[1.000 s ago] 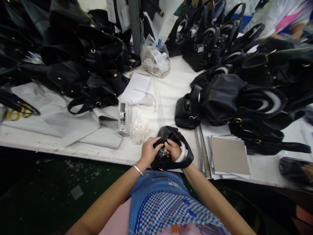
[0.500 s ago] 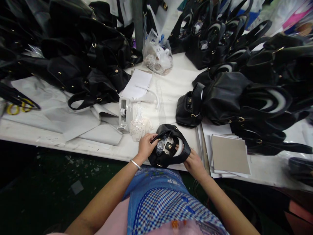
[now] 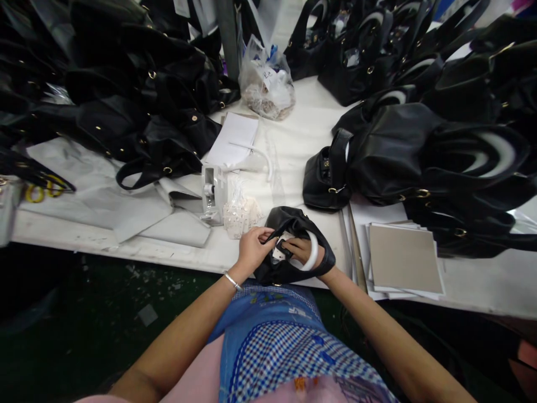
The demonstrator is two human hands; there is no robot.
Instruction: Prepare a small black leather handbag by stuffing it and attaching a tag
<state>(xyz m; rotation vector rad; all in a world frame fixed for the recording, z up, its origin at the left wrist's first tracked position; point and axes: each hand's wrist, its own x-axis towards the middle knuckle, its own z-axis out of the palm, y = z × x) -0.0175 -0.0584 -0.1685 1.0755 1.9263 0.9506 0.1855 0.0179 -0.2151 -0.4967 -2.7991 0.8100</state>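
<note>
A small black handbag [image 3: 285,217] rests at the table's front edge, its opening facing up. My left hand [image 3: 254,247] is closed on the left rim of that opening. Through the handle, which carries a white curved tube [image 3: 314,251], reaches my right hand [image 3: 302,249]. Its fingers press together on the black tab [image 3: 286,248] at the mouth of the bag, partly covering it. Beside the tab a white tag [image 3: 277,256] shows. Just beyond my left hand lie several cream tags [image 3: 240,217] and a white tape dispenser [image 3: 212,193].
Black bags [image 3: 126,123] are heaped at left, and more bags [image 3: 390,157] stand at right. A grey-topped card stack [image 3: 405,257] lies right of my hands. Farther back are a clear plastic bag [image 3: 268,84] and white sheets [image 3: 235,134]. Yellow-handled scissors [image 3: 44,189] lie far left.
My right hand has moved in through the handle, and its fingers now cover the tab with the gold snap. My left hand keeps its hold on the rim. The view has shifted slightly.
</note>
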